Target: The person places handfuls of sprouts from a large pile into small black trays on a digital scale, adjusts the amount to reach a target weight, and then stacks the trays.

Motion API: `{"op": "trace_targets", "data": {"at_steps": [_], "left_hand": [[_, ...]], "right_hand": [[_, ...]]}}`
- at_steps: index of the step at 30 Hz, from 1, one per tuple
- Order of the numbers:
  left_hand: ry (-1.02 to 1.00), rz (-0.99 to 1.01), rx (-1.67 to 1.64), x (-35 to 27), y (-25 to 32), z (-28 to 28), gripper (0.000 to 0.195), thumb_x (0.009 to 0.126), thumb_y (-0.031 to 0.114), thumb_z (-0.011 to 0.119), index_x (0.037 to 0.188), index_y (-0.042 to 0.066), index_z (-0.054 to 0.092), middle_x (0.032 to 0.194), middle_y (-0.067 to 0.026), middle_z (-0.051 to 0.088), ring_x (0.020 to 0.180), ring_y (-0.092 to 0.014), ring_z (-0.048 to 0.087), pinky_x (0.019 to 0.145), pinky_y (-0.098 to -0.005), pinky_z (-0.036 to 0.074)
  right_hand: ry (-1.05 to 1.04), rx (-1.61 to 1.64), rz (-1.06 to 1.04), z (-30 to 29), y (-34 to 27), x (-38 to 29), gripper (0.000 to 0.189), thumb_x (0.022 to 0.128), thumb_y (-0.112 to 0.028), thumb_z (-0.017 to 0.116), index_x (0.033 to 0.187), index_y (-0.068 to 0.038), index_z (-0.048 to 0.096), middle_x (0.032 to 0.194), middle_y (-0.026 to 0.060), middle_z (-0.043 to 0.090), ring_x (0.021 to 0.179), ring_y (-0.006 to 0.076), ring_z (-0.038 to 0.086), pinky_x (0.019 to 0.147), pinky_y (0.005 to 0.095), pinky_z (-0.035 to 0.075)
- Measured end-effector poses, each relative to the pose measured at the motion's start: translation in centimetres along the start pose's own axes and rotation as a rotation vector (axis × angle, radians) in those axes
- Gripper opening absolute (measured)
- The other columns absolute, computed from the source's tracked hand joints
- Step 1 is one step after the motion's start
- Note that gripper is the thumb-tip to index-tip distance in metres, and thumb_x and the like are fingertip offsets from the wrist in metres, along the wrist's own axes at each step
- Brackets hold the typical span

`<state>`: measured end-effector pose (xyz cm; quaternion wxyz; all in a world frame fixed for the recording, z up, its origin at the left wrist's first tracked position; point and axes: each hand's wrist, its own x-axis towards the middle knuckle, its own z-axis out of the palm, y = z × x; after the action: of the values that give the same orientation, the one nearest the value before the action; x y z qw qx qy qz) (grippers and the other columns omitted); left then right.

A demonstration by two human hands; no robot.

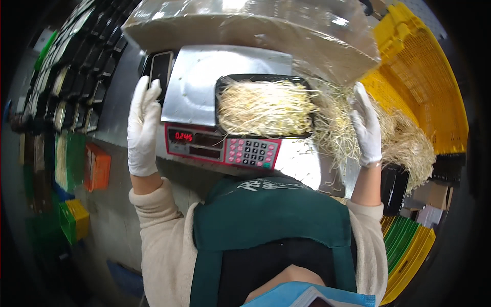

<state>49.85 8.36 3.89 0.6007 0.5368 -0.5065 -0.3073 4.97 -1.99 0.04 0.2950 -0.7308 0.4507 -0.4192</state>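
Observation:
A black plastic tray (pixel 221 132) full of bean sprouts (pixel 266 107) sits on the right part of the steel plate (pixel 191 86) of a digital scale, whose red-framed panel (pixel 180 144) shows lit digits. My left hand (pixel 144 128), in a white glove, is raised left of the scale near a phone (pixel 160 69) and holds nothing. My right hand (pixel 366 126), gloved too, is over the right side of a loose sprout heap (pixel 406 149), empty as far as I can see; its palm side faces the tray.
A plastic-wrapped box (pixel 249 34) stands behind the scale. At the right is a yellow perforated crate (pixel 425 88), with a black tray (pixel 394 190) below the heap. Stacked black trays (pixel 80 76) fill the left. Orange (pixel 97 167) and green (pixel 76 161) crates stand lower left.

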Motion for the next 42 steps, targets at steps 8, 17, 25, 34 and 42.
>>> {"op": "trace_targets", "data": {"at_steps": [8, 17, 25, 34, 42], "left_hand": [[-0.325, 0.673, 0.670, -0.3, -0.2, 9.3, 0.074, 0.083, 0.045, 0.067, 0.139, 0.002, 0.043, 0.131, -0.0245, 0.052, 0.122, -0.039, 0.048, 0.106, -0.0519, 0.033], [-0.749, 0.321, 0.881, 3.1, 0.3, 13.7, 0.080, 0.075, 0.041, 0.070, 0.141, 0.005, 0.042, 0.136, -0.0188, 0.048, 0.120, -0.039, 0.047, 0.105, -0.0441, 0.035], [-0.680, 0.423, 0.818, 2.6, 1.0, 12.3, 0.084, 0.073, 0.042, 0.075, 0.139, 0.000, 0.044, 0.132, -0.0203, 0.052, 0.123, -0.036, 0.048, 0.104, -0.0416, 0.037], [-0.530, 0.487, 0.907, 0.0, 1.6, 9.5, 0.100, 0.073, 0.063, 0.066, 0.146, 0.003, 0.032, 0.145, -0.0167, 0.038, 0.131, -0.035, 0.038, 0.113, -0.0581, 0.007], [-0.549, 0.597, 0.971, 1.8, -1.6, 13.1, 0.079, 0.077, 0.047, 0.060, 0.139, 0.001, 0.042, 0.133, -0.0190, 0.050, 0.122, -0.034, 0.045, 0.107, -0.0564, 0.024]], "right_hand": [[-0.129, 0.116, -0.177, 9.3, -6.1, 3.9, 0.080, 0.087, -0.050, 0.061, 0.146, -0.003, 0.033, 0.146, 0.0202, 0.041, 0.134, 0.0308, 0.042, 0.112, 0.0404, 0.030], [-0.317, -0.464, -0.219, 11.7, -9.9, 3.8, 0.043, 0.088, -0.037, 0.060, 0.114, -0.004, 0.053, 0.097, 0.0187, 0.065, 0.080, 0.0364, 0.064, 0.072, 0.0428, 0.052], [-0.008, -0.298, -0.082, 2.0, -3.9, 2.7, 0.063, 0.087, -0.044, 0.064, 0.133, -0.003, 0.050, 0.132, 0.0169, 0.056, 0.116, 0.0328, 0.058, 0.097, 0.0393, 0.047], [-0.216, -0.158, 0.280, 3.1, -4.6, -0.3, 0.083, 0.084, -0.045, 0.067, 0.147, -0.005, 0.031, 0.144, 0.0208, 0.042, 0.127, 0.0331, 0.049, 0.102, 0.0380, 0.042], [-0.292, -0.279, -0.182, 12.2, -9.7, 2.6, 0.081, 0.083, -0.046, 0.064, 0.139, 0.004, 0.036, 0.131, 0.0269, 0.048, 0.112, 0.0409, 0.054, 0.096, 0.0426, 0.043]]}}
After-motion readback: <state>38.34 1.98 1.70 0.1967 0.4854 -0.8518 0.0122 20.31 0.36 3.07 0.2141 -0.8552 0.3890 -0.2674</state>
